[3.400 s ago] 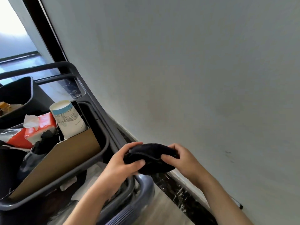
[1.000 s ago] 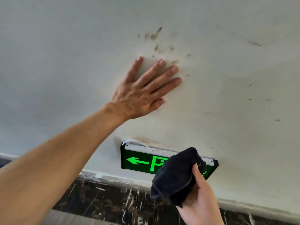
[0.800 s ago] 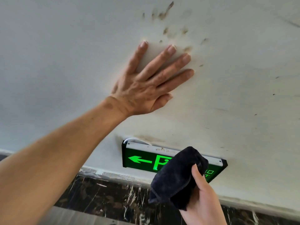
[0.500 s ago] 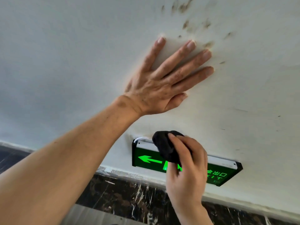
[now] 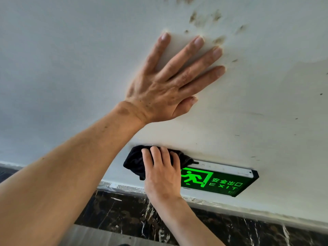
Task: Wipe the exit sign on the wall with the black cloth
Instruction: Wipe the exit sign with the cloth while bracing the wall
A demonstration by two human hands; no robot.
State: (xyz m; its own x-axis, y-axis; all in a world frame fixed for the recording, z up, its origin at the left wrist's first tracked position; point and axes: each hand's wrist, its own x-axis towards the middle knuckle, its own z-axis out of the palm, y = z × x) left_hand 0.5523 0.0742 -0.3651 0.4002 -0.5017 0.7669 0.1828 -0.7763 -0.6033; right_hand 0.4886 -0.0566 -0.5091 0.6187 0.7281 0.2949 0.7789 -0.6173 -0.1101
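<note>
Hands first: we are bracing our left hand [image 5: 170, 86], fingers spread, on the wall [image 5: 71, 59] above the exit sign [image 5: 218, 181]; our right hand [image 5: 162, 173] is pressing the black cloth [image 5: 134, 162] onto the sign's left end, wiping apparently just starting, its right part uncovered.

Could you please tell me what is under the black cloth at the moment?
The cloth covers the left end of the exit sign, pressed there by the right hand. That end cannot be seen; the running figure, lettering and top rail show to its right.
</note>
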